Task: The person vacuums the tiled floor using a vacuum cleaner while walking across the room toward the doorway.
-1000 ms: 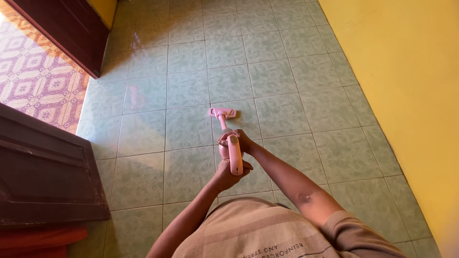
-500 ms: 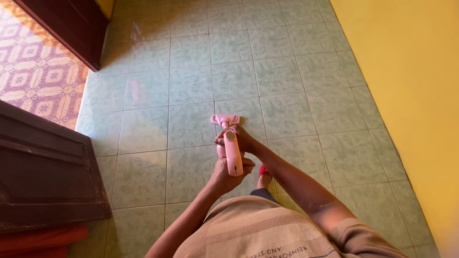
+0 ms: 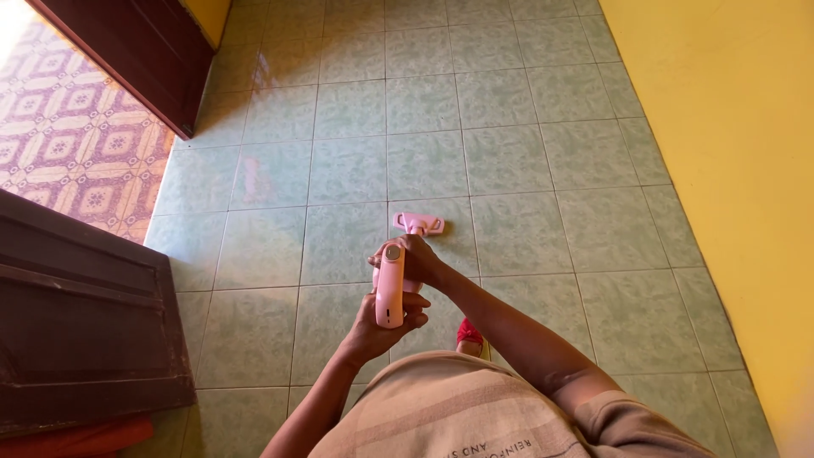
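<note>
I hold a pink handheld vacuum cleaner (image 3: 389, 288) upright in front of me with both hands. My left hand (image 3: 380, 329) grips the lower end of its handle. My right hand (image 3: 417, 259) wraps around the body just beyond, near the top. The vacuum's pink flat floor head (image 3: 418, 224) rests on the green tiled floor (image 3: 509, 153) a little ahead of my hands. The tube between body and head is mostly hidden by my right hand.
A yellow wall (image 3: 729, 127) runs along the right. On the left stands an open dark wooden door (image 3: 76, 314), another dark door leaf (image 3: 144, 51) at top left, and a patterned purple tile floor (image 3: 68, 153) beyond. My foot in a red shoe (image 3: 469, 333) shows below my arm.
The vacuum handle has swung slightly left and tilted, while the floor head has slid a little to the right. My foot in the red shoe has come into view.
</note>
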